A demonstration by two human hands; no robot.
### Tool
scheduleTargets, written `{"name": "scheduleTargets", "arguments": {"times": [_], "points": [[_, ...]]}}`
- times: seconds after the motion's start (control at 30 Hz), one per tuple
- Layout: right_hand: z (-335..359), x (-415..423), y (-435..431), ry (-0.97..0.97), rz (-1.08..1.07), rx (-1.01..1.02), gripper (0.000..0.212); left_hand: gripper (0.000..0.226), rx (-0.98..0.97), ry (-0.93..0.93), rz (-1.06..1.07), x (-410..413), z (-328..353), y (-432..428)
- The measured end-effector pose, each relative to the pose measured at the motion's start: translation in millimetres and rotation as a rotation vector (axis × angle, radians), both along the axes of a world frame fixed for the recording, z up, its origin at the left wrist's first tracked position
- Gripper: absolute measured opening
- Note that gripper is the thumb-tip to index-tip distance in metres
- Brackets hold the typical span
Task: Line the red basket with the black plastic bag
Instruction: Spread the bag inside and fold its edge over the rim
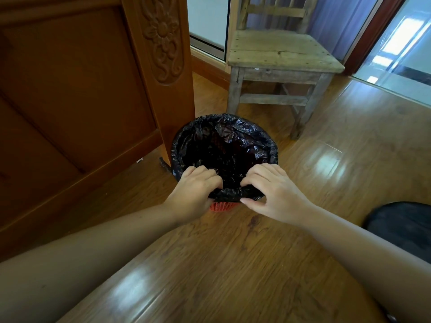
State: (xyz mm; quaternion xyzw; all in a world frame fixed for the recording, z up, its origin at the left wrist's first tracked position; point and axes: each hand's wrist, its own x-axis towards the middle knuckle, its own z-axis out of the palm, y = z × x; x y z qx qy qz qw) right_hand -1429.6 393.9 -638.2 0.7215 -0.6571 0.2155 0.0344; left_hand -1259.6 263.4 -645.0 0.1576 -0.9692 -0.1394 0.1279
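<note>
Wood floor (233,264): left hand (196,190), right hand (275,194) pinch crinkled black plastic bag (224,145) over red mesh basket (221,206) rim; overpull may tear film.

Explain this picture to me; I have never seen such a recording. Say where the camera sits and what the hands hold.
There is no machine here. One camera sits on a person's head and looks down at their own bare hands. The left hand and right hand both grip the near edge of a black plastic bag, which is folded over the rim of a red basket; only a strip of red mesh shows. The basket stands on a wooden floor, beside carved wooden furniture, with a wooden chair behind.
</note>
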Motion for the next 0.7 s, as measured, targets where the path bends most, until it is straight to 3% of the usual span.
{"name": "scheduleTargets", "arguments": {"times": [0.3, 0.47, 0.7], "points": [[1.0, -2.9, -2.7, -0.01, -0.039, 0.042, 0.017, 0.019, 0.004, -0.012, 0.036, 3.8, 0.7, -10.4], [-1.3, 6.0, -6.4, -0.061, -0.071, 0.037, 0.015, 0.035, 0.012, -0.006, 0.016, -2.3, -0.5, 0.3], [-2.3, 13.7, -6.0, -0.097, -0.049, 0.002, 0.02, 0.011, -0.055, 0.01, -0.012, -9.2, 6.1, 7.2]]}}
